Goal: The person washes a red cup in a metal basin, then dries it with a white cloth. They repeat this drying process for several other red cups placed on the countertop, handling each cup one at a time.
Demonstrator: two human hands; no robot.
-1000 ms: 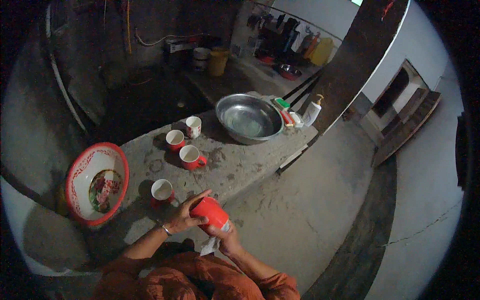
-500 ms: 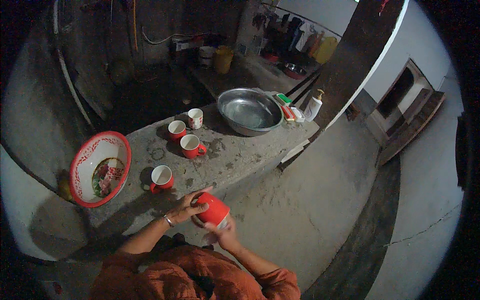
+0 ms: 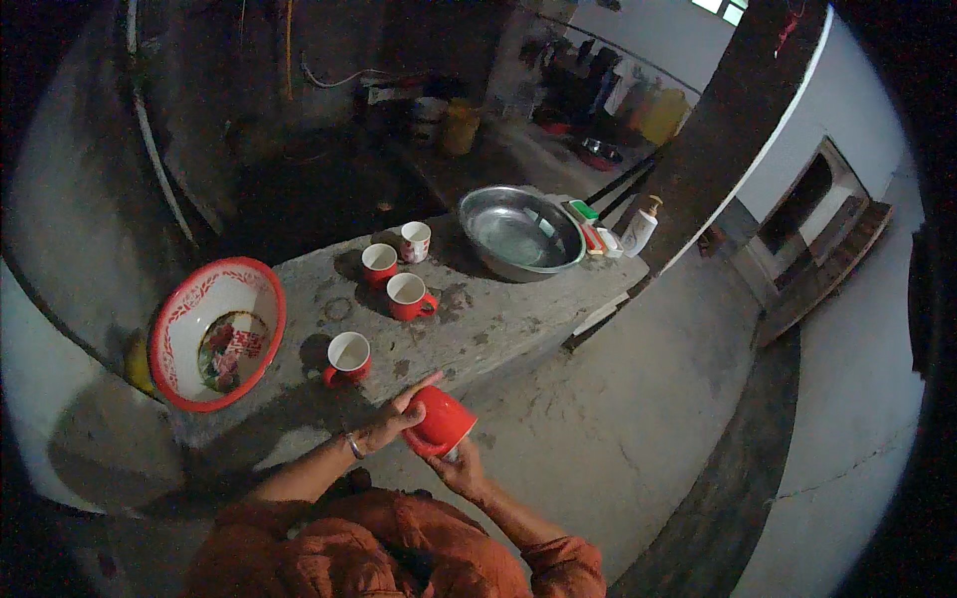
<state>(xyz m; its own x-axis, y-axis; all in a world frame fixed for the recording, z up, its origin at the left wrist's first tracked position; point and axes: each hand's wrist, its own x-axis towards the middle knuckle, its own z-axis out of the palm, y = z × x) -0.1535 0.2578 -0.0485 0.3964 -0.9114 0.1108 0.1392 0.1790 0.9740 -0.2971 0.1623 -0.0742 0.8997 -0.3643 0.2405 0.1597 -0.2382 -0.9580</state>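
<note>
Over the counter's front edge I hold a red mug (image 3: 441, 421) tipped on its side. My left hand (image 3: 391, 423) grips its base end, the thumb lying across the red wall and a forefinger stretched out. At the mug's lower side is my right hand (image 3: 461, 472), closed against the rim, with some fingers hidden behind it. A small whitish patch shows there; I cannot tell whether it is cloth or the mug's inside. Nearest to my left hand stands an upright red mug (image 3: 349, 361). Farther back are two more red mugs (image 3: 407, 297) (image 3: 379, 263) and a white patterned cup (image 3: 416, 242).
A red-rimmed enamel basin (image 3: 269, 329) with a floral bottom sits on the left of the concrete counter (image 3: 478, 344). Toward the right end are a metal basin (image 3: 498, 254), small boxes (image 3: 596, 239) and a white pump bottle (image 3: 638, 231). A pillar (image 3: 733, 110) rises beyond.
The mug in my hands has turned, showing more of its red wall, and my right hand has shifted along its rim. The view has swung slightly left, moving the scene rightward.
</note>
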